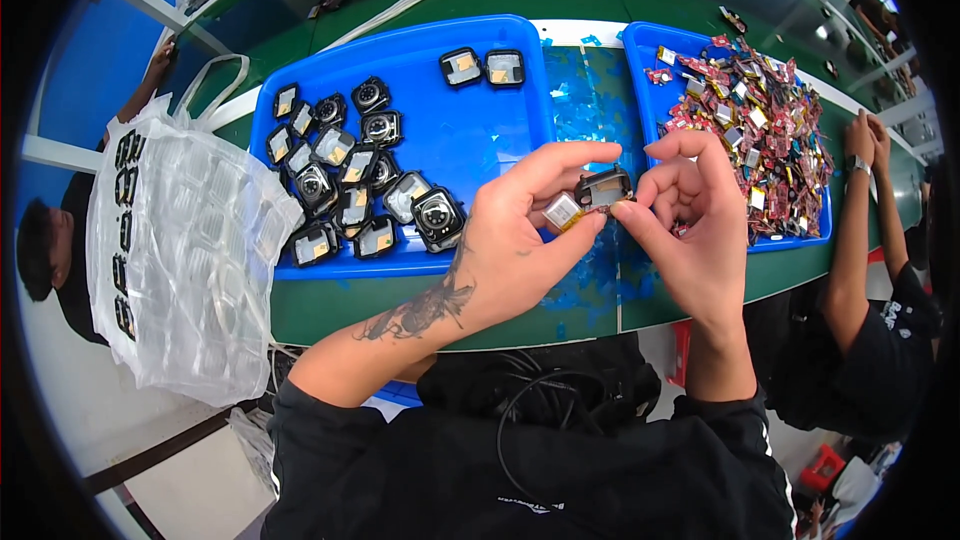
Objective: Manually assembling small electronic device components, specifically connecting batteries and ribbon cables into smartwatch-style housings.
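Over the strip of table between two blue trays, both my hands work on one small black smartwatch case. My left hand is closed around its left side, thumb beneath and index finger stretched over the top. A small silver battery pouch with a yellow edge sits by the left thumb, next to the case. It appears joined to the case, but the fingers hide the connection. My right hand grips the lower right corner of the case with thumb and curled fingers.
The left blue tray holds several black watch cases. Red circuit boards and batteries heap up in the right tray. A plastic bag of clear trays stands at left. Another person's hands rest at the right table edge.
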The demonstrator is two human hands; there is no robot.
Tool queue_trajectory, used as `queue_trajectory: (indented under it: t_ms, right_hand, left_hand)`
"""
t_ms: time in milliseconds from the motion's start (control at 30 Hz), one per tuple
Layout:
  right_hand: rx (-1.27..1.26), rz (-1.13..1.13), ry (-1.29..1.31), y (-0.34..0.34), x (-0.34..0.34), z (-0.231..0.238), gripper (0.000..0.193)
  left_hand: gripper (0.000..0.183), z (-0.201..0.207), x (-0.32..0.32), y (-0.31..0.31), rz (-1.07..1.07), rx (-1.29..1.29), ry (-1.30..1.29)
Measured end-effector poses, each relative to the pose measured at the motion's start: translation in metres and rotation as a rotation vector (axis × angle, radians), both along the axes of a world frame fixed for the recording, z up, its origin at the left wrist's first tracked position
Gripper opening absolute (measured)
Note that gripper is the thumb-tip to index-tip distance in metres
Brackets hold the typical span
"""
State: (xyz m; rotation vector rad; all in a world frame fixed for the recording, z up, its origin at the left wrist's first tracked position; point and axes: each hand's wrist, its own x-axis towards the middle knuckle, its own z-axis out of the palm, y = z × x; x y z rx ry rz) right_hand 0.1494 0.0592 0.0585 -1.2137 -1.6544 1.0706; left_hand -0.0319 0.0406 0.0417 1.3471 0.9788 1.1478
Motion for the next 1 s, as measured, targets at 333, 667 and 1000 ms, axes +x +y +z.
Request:
queue_trajectory:
  t_ms: [333, 667, 1000]
  right_hand:
    - [0.049, -0.045, 0.028, -0.009, -0.01, -0.012, 0.042]
    - [0.004, 0.044, 0.086, 0.008, -0.029, 0.008, 0.045]
    - [-0.069, -0.04, -0.394, 0.268, -0.031, -0.03, 0.049]
  left_hand:
    - [0.029, 0.0, 0.004, 0.0, 0.006, -0.238, -0.242]
    - [0.044, 0.014, -0.017, -0.001, 0.164, 0.061, -0.03]
    - [0.055, -0.007, -0.12, 0.026, 0.464, 0.32, 1.521]
